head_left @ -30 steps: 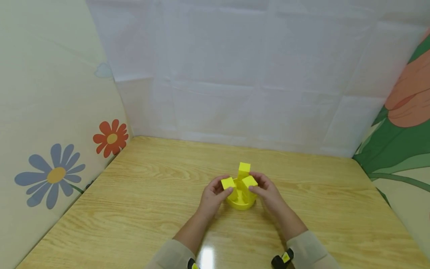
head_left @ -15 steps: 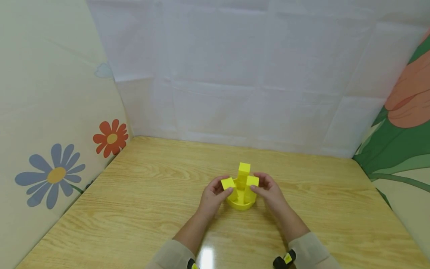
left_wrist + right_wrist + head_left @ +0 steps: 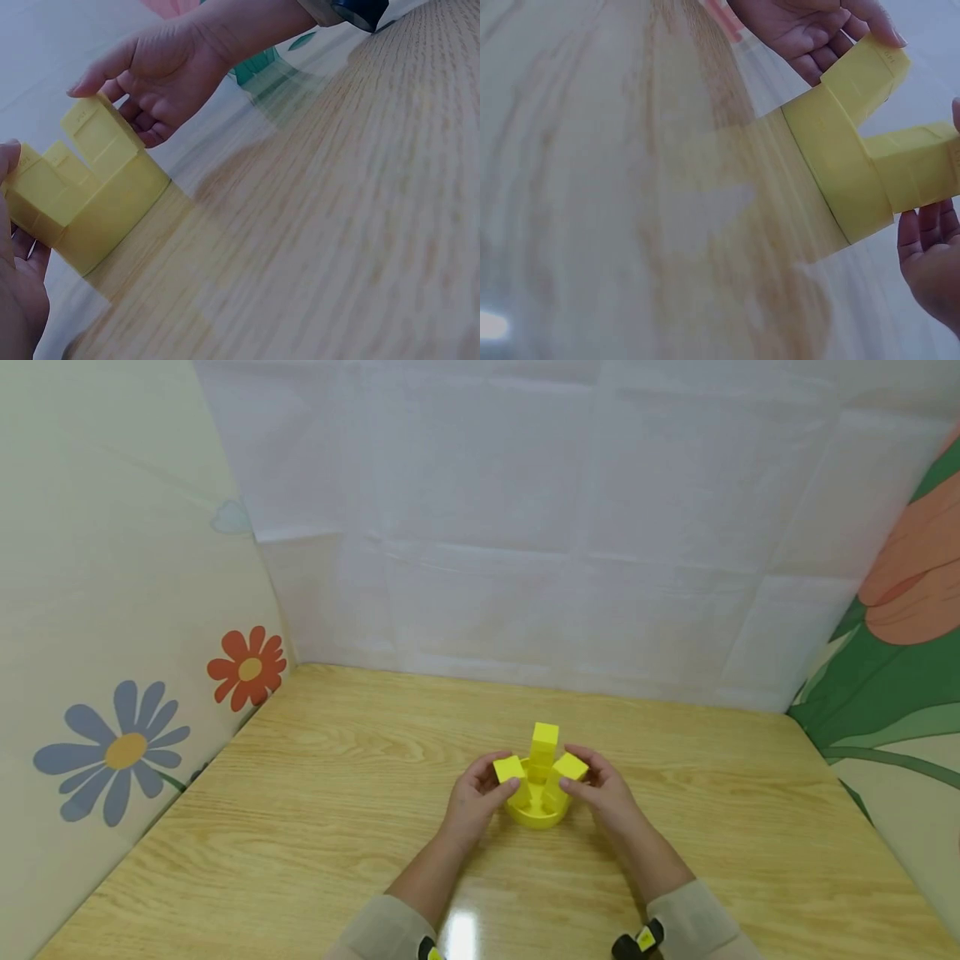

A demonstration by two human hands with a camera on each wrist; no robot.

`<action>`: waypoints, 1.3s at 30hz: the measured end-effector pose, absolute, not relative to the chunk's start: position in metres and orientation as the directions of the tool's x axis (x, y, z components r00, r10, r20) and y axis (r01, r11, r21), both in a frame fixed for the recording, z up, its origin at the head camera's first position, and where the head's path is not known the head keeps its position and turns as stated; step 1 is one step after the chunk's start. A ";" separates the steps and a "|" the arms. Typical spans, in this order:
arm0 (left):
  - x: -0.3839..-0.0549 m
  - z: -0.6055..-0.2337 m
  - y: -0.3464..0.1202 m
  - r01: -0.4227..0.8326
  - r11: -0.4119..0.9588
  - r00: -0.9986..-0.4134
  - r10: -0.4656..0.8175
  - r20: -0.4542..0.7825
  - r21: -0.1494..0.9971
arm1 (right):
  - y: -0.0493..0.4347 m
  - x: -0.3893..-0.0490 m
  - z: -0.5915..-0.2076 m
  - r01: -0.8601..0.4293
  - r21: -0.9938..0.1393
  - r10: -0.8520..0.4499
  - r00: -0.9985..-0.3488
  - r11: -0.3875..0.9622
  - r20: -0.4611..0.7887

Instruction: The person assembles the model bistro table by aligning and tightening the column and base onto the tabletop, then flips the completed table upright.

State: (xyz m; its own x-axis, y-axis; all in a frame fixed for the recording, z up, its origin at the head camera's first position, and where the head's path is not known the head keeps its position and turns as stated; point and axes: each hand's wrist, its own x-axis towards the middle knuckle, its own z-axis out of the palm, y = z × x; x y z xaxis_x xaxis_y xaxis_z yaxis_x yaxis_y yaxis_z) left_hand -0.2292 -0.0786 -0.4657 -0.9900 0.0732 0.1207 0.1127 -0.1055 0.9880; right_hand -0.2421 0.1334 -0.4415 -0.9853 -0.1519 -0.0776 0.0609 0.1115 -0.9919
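Observation:
A round, low yellow base (image 3: 538, 821) stands on the wooden table, with three yellow rectangular blocks upright in it. My left hand (image 3: 472, 797) holds the left block (image 3: 510, 769), thumb on the near side and fingers behind. The right block (image 3: 572, 766) sits turned outward, pinched near its top by my right hand (image 3: 609, 797). At the back of the base, the third block (image 3: 545, 739) is touched by neither hand. In the left wrist view, faint raised marks show on the block (image 3: 101, 131) at my right hand.
The wood-grain table (image 3: 300, 827) spreads out around the base. Behind it hangs a creased white sheet (image 3: 480, 527). Flower-printed panels stand at the left (image 3: 112, 568) and right (image 3: 892, 693). Black wrist devices show at both sleeves.
My right hand has turned the right block, its top swinging from angled inward to angled outward to the right. My left hand, the left block, the back block and the base have stayed in place.

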 end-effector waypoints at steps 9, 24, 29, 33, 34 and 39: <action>-0.229 -0.466 -0.079 0.127 -0.103 -0.988 0.079 0.135 0.987 | 0.141 -0.236 -0.440 0.065 -0.996 -0.165 -0.984 0.055 -0.073; -0.228 -0.465 -0.079 0.126 -0.109 -0.988 0.080 0.135 0.986 | 0.144 -0.224 -0.441 0.026 -0.998 -0.126 -0.992 0.064 -0.033; -0.229 -0.464 -0.079 0.119 -0.105 -0.989 0.079 0.128 0.987 | 0.143 -0.223 -0.443 0.004 -0.996 -0.138 -0.990 0.089 -0.016; -0.229 -0.465 -0.079 0.125 -0.099 -0.988 0.077 0.132 0.987 | 0.142 -0.222 -0.444 -0.008 -0.992 -0.158 -0.987 0.128 -0.012; -0.229 -0.465 -0.079 0.130 -0.097 -0.988 0.077 0.137 0.987 | 0.141 -0.222 -0.444 -0.006 -0.990 -0.157 -0.988 0.138 -0.016; -0.228 -0.465 -0.079 0.127 -0.099 -0.988 0.078 0.135 0.987 | 0.141 -0.223 -0.443 -0.013 -0.981 -0.177 -0.984 0.193 -0.022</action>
State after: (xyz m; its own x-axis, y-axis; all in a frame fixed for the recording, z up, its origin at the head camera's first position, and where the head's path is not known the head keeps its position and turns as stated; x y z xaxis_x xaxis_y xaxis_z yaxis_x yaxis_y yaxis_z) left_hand -0.2282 -0.0788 -0.4651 -0.9877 0.0784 0.1353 0.1274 -0.0985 0.9870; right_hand -0.2228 0.1411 -0.4433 -0.9840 -0.1767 -0.0216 -0.0131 0.1928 -0.9811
